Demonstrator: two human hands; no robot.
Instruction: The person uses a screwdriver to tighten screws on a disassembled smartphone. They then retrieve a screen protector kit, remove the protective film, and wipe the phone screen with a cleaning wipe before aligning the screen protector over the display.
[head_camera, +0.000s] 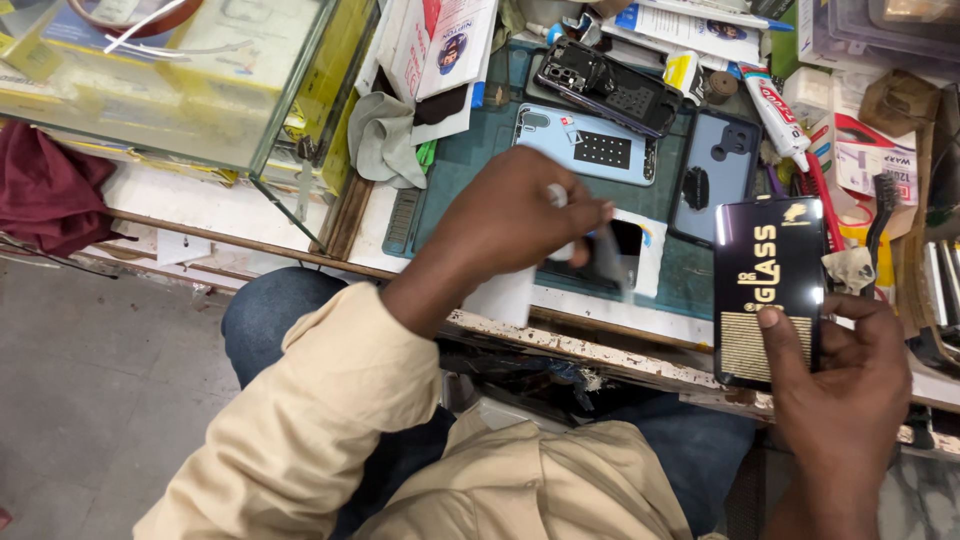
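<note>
Grip, right hand (845, 385): clamped on a flat black packet (768, 290), gold-lettered, thumb laid across its lower face and fingers behind its right edge. It is held upright off the bench edge, face toward the holder, seemingly so the front can be read and the other hand left free.

Grip, left hand (515, 220): fingertips pinched on a thin grey film or wipe (606, 255) that hangs down from them, a small white tab showing between the fingers. The pinch sits at one end only, probably to keep fingers off the rest of the sheet.

Beneath the left hand: a dark phone (590, 268) lying flat on a white sheet at the near edge of the green work mat (480, 150); mostly hidden by the hand, so I cannot tell whether the film touches it.

Farther back on the mat: a pale blue phone back (585, 145), an opened phone body (605, 85) with its insides exposed, and a dark blue case (715, 175), laid side by side in reach.

To the right: a red-and-white tube (780, 115) and a black-bristled brush (880, 215), beside the packet.

To the left: a glass display case (200, 80) and a grey cloth (385, 140).
</note>
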